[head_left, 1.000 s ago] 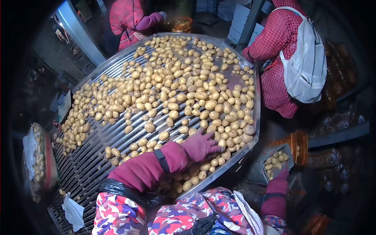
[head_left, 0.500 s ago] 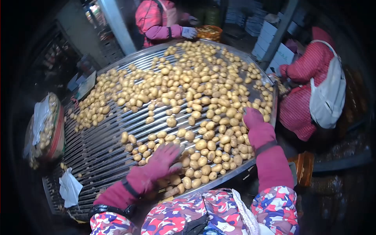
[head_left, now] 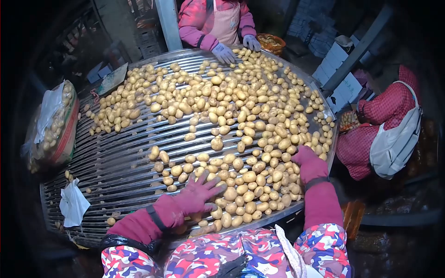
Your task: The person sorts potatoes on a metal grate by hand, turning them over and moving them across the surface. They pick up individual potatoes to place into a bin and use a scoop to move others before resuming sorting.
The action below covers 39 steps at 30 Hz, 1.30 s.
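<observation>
Saw ribbed, shiny metal across the surface (head_left: 116, 162) and smoother metal along the rim (head_left: 160, 57). Noted matt, cloth-like purple coverings on left hand (head_left: 199, 192) and right hand (head_left: 309, 164), smooth, faintly glossy skins on the potatoes (head_left: 217, 143). Found glossy black plastic-like wrapping (head_left: 126, 242) over a printed cloth sleeve (head_left: 130, 262), matt cloth on the white backpack (head_left: 397, 146).

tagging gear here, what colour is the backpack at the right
The backpack is white, slightly greyish in this light; the head view shows it.
</observation>
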{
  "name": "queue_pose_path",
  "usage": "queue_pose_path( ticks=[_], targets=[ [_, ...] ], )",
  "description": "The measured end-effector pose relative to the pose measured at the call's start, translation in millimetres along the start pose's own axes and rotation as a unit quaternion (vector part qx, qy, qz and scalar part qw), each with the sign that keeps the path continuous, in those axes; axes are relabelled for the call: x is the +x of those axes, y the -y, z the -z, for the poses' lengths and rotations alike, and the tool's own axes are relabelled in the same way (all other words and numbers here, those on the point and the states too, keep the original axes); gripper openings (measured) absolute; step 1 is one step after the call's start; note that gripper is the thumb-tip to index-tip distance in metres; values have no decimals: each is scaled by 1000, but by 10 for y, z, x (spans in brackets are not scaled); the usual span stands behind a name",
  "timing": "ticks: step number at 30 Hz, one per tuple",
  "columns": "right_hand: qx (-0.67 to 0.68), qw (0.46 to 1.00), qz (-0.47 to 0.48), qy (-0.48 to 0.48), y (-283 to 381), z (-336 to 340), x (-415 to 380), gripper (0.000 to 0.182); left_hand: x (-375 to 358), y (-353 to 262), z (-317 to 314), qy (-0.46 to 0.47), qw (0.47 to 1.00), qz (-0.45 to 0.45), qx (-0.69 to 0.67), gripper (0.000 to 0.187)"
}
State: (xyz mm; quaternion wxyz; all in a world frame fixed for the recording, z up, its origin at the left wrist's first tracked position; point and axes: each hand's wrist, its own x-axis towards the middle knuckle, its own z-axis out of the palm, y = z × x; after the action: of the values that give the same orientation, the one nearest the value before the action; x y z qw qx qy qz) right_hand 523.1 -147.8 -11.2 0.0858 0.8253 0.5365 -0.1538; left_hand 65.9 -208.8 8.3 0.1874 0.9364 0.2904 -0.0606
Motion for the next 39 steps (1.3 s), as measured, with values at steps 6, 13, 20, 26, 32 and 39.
queue_pose_path(
  ticks=[6, 13, 20, 26, 32, 39],
  targets=[
    [434, 876, 193, 77, 244, 190, -470, 42, 377, -364, 456, -137, 695, 73, -702, 89],
    [246, 932, 264, -31, 989, -67, -19, 45, 687, -292, 69, 4, 312, -31, -950, 69],
    [78, 976, 145, -143, 1255, -168, 444, 40, 584, -325, -196, -42, 371, 111, -921, 58],
    [82, 988, 123, -33, 1178, -327, 535, 40, 574, -387, -186, -52, 504, 119, -854, 57],
    [-9, 985, 165, -48, 1344, -302, 235, 40, 553, -372, -246, -55, 500, 116, -857, 57],
    [164, 956, 219, -103, 1045, -704, 519, 31, 532, -323, -316, -71, 496, 131, -855, 51]
  ],
)
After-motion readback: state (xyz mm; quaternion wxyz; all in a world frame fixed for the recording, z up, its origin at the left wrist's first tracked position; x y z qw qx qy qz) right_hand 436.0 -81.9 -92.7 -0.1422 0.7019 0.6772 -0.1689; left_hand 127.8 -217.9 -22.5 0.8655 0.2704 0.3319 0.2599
